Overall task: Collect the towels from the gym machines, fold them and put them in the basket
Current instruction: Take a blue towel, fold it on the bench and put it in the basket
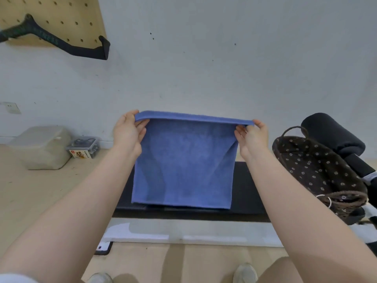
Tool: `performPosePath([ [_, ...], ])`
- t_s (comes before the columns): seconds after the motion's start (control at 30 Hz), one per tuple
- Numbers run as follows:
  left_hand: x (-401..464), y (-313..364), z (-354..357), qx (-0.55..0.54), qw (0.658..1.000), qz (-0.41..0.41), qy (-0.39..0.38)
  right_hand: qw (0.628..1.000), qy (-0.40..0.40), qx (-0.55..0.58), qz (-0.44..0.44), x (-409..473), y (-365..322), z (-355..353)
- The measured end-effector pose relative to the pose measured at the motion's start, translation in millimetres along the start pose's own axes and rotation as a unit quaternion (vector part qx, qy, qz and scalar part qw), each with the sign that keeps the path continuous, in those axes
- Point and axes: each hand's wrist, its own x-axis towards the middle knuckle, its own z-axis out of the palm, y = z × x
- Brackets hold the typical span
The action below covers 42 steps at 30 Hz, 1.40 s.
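Outstretched, left hand (127,132) and right hand (252,135) pinch the blue towel's (183,162) top corners.

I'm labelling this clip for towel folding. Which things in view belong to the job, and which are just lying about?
Job: blue towel, pinched at its top corners by the left hand and right hand; dark flowered basket.

Lying about: translucent tub, small clear box, pegboard, black bench pad.

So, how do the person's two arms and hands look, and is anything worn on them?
Both forearms are bare, with no sleeves showing. The left hand and right hand wear no gloves; no rings, watch or bracelets are visible. A bit of white cloth shows at the lower left corner, perhaps clothing.
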Motion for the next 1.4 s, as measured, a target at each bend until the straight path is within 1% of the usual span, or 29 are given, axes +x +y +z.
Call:
performPosePath([
  [0.07,7,18,14,-0.013,0.998,0.052,-0.021,0.998,-0.036,0.042,-0.029,9,-21,10],
  [0.1,10,25,18,-0.016,0.997,0.069,-0.027,0.997,-0.051,0.041,-0.040,12,-30,13],
  [0.17,13,26,18,-0.013,0.997,0.075,-0.031,0.997,-0.055,-0.013,-0.057,15,-38,10],
  [0.23,14,9,10,0.031,0.998,0.056,-0.008,0.991,-0.021,-0.118,-0.057,15,-30,-2],
  [0.3,16,-23,-8,0.110,0.993,0.040,0.026,0.978,0.024,-0.206,-0.029,16,-7,-21],
  [0.37,14,-62,-32,0.204,0.978,0.018,0.032,0.959,0.055,-0.276,0.016,14,22,-49],
  [0.4,12,-79,-46,0.242,0.970,-0.010,0.031,0.945,0.058,-0.320,0.038,11,35,-63],
  [0.47,3,-107,-70,0.299,0.950,-0.085,0.034,0.912,0.029,-0.402,0.078,2,55,-88],
  [0.53,-8,-123,-88,0.323,0.936,-0.134,0.029,0.891,-0.017,-0.439,0.117,-10,67,-108],
  [0.6,-18,-129,-98,0.321,0.935,-0.150,0.025,0.880,-0.030,-0.448,0.155,-20,71,-121],
  [0.7,-30,-131,-109,0.329,0.934,-0.138,0.018,0.856,-0.028,-0.483,0.183,-27,75,-133],
  [0.77,-37,-130,-117,0.353,0.927,-0.126,-0.013,0.848,-0.036,-0.495,0.186,-31,75,-140],
  [0.8,-40,-128,-121,0.372,0.920,-0.120,-0.039,0.840,-0.054,-0.506,0.187,-33,74,-143],
  [0.83,-43,-127,-126,0.405,0.905,-0.110,-0.070,0.826,-0.090,-0.523,0.187,-37,72,-147],
  [0.87,-45,-125,-130,0.454,0.880,-0.100,-0.101,0.807,-0.133,-0.545,0.183,-41,69,-149],
  [0.9,-46,-124,-132,0.507,0.848,-0.092,-0.126,0.789,-0.167,-0.566,0.173,-44,68,-151],
  [0.97,-46,-121,-132,0.593,0.787,-0.068,-0.156,0.771,-0.189,-0.593,0.136,-45,67,-153],
  [1.0,-45,-121,-131,0.618,0.767,-0.050,-0.163,0.773,-0.185,-0.597,0.108,-46,68,-152],
  [1.03,-46,-120,-129,0.633,0.755,-0.031,-0.167,0.775,-0.178,-0.602,0.073,-45,68,-152],
  [1.07,-46,-119,-128,0.638,0.752,-0.014,-0.166,0.774,-0.173,-0.608,0.030,-45,68,-151],
  [1.1,-47,-117,-127,0.635,0.756,0.000,-0.158,0.772,-0.171,-0.612,-0.013,-45,68,-150],
  [1.17,-49,-114,-128,0.628,0.767,0.042,-0.127,0.787,-0.175,-0.588,-0.069,-46,67,-151],
  [1.2,-51,-112,-129,0.628,0.767,0.064,-0.116,0.798,-0.177,-0.572,-0.075,-49,66,-151],
  [1.23,-52,-112,-130,0.626,0.767,0.074,-0.121,0.803,-0.182,-0.562,-0.075,-52,64,-150],
  [1.3,-56,-111,-134,0.600,0.777,0.065,-0.181,0.812,-0.203,-0.544,-0.064,-55,61,-148],
  [1.37,-58,-110,-139,0.543,0.805,0.018,-0.238,0.837,-0.211,-0.503,-0.050,-55,59,-146],
  [1.4,-59,-109,-141,0.514,0.823,0.003,-0.242,0.847,-0.214,-0.484,-0.043,-55,58,-146],
])
